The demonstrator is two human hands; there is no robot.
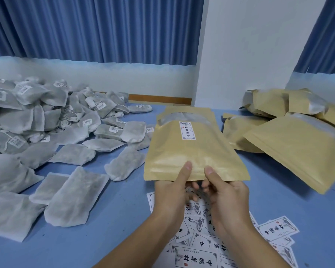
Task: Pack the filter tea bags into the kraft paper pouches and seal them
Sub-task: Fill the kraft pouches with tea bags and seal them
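Loose tea bags [74, 196] lie heaped on the surface [124, 219] to the left, nearer the left hand [172, 198]. The left hand and the right hand [226, 196] each pinch the near edge of the pouch [190, 151], thumb on top and fingers beneath. From this grip its long axis runs away from the person. The mouth is probably at the grip. Other pouches [294, 147] lie to the right.

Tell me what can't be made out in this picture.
Head view only:
- Whether the kraft paper pouch holds tea bags: its paper is opaque and its window is blurred.
- Most fingers of the left hand and right hand: under the pouch's near edge.
- Print on the pouch's label: too small.
- Heap of filter tea bags: cut off by the left edge.
- Label sheets: partly under the forearms.
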